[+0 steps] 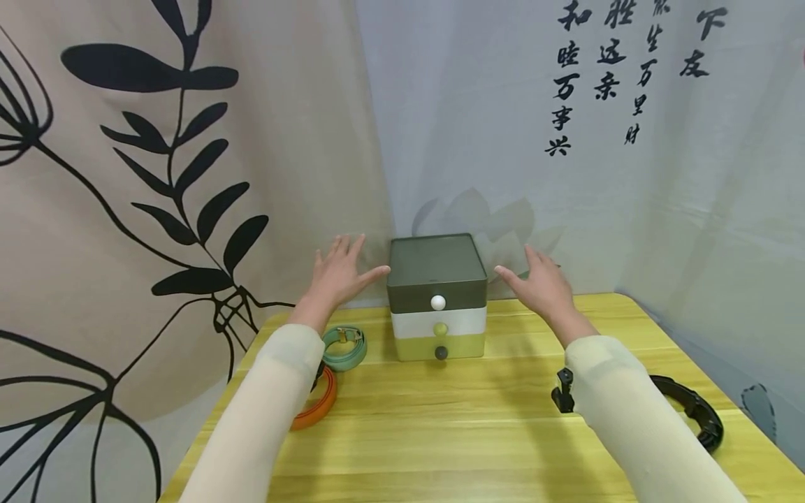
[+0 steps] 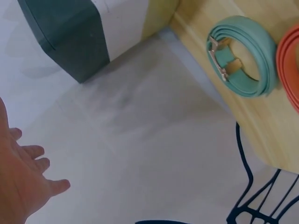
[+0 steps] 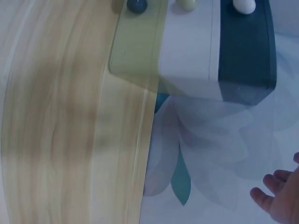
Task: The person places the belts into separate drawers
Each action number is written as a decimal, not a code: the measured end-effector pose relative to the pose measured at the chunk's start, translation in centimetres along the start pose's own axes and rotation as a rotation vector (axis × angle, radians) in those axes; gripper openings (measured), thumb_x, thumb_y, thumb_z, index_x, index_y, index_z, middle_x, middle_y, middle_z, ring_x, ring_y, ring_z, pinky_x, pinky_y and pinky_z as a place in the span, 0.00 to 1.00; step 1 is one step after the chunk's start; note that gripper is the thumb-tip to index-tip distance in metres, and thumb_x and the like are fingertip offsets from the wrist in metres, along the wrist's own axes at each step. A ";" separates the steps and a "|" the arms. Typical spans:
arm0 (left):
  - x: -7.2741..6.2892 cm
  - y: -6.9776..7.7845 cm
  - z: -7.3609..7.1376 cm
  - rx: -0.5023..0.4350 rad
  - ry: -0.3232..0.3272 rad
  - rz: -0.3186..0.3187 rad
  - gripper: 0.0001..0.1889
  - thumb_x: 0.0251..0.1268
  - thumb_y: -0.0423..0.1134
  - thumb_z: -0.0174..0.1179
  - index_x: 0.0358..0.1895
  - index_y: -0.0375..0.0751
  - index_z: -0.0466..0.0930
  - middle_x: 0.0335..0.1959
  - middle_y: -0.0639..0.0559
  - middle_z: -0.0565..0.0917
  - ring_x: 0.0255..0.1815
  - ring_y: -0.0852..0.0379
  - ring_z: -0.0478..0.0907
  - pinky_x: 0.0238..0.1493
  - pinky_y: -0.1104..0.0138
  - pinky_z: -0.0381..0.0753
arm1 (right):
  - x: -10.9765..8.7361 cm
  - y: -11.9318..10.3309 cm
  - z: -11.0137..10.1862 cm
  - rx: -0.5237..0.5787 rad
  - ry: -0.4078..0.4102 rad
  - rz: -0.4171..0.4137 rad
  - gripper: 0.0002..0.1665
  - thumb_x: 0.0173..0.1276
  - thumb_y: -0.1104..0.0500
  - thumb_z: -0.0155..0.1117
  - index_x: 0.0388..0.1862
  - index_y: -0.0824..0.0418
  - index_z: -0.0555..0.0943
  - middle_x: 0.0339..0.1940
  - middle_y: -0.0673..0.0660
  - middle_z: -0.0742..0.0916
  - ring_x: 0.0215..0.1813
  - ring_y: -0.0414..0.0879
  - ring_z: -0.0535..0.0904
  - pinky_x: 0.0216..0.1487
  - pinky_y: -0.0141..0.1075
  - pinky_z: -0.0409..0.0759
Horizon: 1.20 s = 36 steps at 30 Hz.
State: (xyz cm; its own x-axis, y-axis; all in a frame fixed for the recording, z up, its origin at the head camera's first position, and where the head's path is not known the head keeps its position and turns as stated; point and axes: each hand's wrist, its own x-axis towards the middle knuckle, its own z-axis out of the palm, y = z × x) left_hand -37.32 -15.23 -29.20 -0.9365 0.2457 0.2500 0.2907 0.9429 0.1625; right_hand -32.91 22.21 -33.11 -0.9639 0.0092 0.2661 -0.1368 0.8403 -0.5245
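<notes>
A three-tier drawer box (image 1: pixel 438 334) stands at the back of the table, its top tier dark green, the middle white and the bottom yellow-green, each with a round knob. To the box's left my left hand (image 1: pixel 340 274) is raised with fingers spread, holding nothing. My right hand (image 1: pixel 542 285) is raised on the other side, fingers extended and also holding nothing. Both hands look apart from the box. A coiled green belt (image 2: pixel 266 56) with a metal buckle and a coiled orange belt (image 1: pixel 317 405) lie at the left, the orange one partly behind my left forearm.
A coiled black belt (image 1: pixel 698 412) lies at the right of the wooden table (image 1: pixel 440 433), partly behind my right sleeve. Right behind the table's far edge hangs a printed curtain (image 1: pixel 302 140) with plant shapes and writing.
</notes>
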 end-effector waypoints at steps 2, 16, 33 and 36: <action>0.1 0.2 -0.1 -0.034 0.003 0.000 0.54 0.60 0.81 0.39 0.81 0.51 0.40 0.81 0.41 0.43 0.80 0.42 0.35 0.72 0.37 0.34 | 0.0 -0.5 0.1 0.039 0.013 -0.003 0.58 0.71 0.25 0.43 0.81 0.64 0.44 0.79 0.71 0.54 0.77 0.70 0.49 0.70 0.67 0.51; 0.6 1.4 -0.6 -0.334 0.019 -0.026 0.52 0.61 0.77 0.46 0.81 0.52 0.43 0.81 0.49 0.45 0.80 0.46 0.40 0.74 0.42 0.44 | 0.1 -3.1 0.8 0.239 0.072 0.024 0.54 0.71 0.27 0.46 0.81 0.60 0.50 0.78 0.67 0.59 0.76 0.66 0.54 0.70 0.64 0.56; 0.7 1.2 -0.1 -0.639 -0.027 -0.090 0.51 0.58 0.78 0.49 0.81 0.61 0.42 0.81 0.52 0.47 0.80 0.45 0.44 0.73 0.42 0.51 | 0.1 -5.7 2.5 0.452 0.176 0.032 0.46 0.72 0.33 0.55 0.76 0.62 0.63 0.70 0.67 0.73 0.67 0.62 0.73 0.61 0.54 0.75; 0.8 1.2 0.0 -0.668 -0.030 -0.095 0.52 0.57 0.79 0.50 0.81 0.61 0.42 0.81 0.53 0.47 0.79 0.45 0.45 0.73 0.41 0.51 | -0.1 -6.0 2.6 0.490 0.182 0.050 0.45 0.72 0.34 0.56 0.76 0.62 0.64 0.69 0.67 0.74 0.67 0.61 0.73 0.62 0.53 0.74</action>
State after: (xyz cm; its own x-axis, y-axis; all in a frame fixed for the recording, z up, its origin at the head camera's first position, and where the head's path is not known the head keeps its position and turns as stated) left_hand -37.74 -13.92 -28.86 -0.9664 0.1836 0.1800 0.2560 0.6215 0.7404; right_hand -32.62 15.69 -32.09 -0.9226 0.1737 0.3444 -0.2242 0.4849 -0.8453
